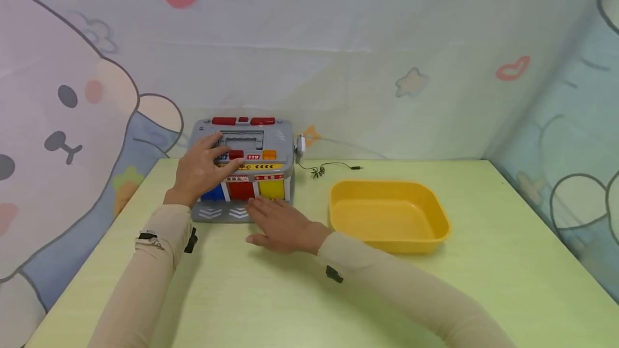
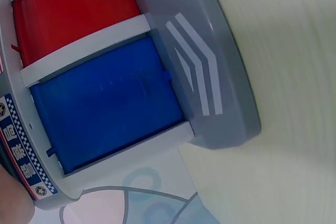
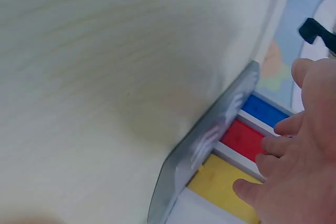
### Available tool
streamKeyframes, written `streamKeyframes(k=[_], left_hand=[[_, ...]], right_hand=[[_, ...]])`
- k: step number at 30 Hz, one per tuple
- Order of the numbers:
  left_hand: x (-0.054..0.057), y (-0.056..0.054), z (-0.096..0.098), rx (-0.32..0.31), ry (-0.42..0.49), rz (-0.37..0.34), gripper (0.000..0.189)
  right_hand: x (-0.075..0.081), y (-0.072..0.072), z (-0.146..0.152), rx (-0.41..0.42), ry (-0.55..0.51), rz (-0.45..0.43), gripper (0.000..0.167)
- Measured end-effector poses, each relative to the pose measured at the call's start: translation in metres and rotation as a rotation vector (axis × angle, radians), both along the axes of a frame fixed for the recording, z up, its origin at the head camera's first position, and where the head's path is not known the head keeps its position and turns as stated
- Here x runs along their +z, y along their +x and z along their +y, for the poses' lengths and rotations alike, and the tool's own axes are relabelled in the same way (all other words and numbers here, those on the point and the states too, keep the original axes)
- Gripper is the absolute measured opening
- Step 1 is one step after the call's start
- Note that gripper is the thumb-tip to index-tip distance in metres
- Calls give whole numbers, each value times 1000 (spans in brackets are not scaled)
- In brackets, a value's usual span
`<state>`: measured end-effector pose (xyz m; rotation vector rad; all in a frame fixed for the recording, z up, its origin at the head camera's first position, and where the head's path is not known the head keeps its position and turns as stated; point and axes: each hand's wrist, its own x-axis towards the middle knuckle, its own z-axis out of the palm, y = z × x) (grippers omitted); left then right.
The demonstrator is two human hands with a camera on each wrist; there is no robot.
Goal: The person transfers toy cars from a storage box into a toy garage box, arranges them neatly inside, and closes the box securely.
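A grey toy rescue station (image 1: 242, 173) with a number 119 label stands at the back left of the table. My left hand (image 1: 203, 168) lies over its top left part, fingers spread, thumb near a red button (image 1: 236, 154). Across the front run a blue door (image 2: 107, 103), a red door (image 2: 76, 11) and a yellow door (image 3: 223, 182), all down. In front of them is my right hand (image 1: 282, 225), its fingers extended and overlapping the grey ramp (image 1: 213, 214) and the foot of the doors. Neither hand grips anything.
To the right sits a yellow plastic tray (image 1: 389, 211). A thin black cable (image 1: 333, 165) with a plug lies behind it, beside a grey-and-white part (image 1: 300, 146) on the station's right side. A printed cloth backdrop (image 1: 338, 69) rises behind the table.
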<state>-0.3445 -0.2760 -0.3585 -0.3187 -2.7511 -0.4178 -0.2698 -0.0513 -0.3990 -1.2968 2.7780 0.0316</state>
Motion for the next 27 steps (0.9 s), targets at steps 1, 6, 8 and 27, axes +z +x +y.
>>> streamKeyframes(k=[1, 6, 8, 27], left_hand=[[1, 0, -1, 3, -5, 0, 66], [5, 1, -4, -9, -14, 27, 64], [5, 1, -5, -11, -15, 28, 64], [0, 8, -7, 10, 28, 78, 66]], right_hand=[[2, 1, 3, 1, -12, -2, 73], [9, 10, 18, -10, -68, -44, 72], [11, 13, 24, -17, -88, -61, 72], [24, 35, 116, -187, -291, -172, 71]])
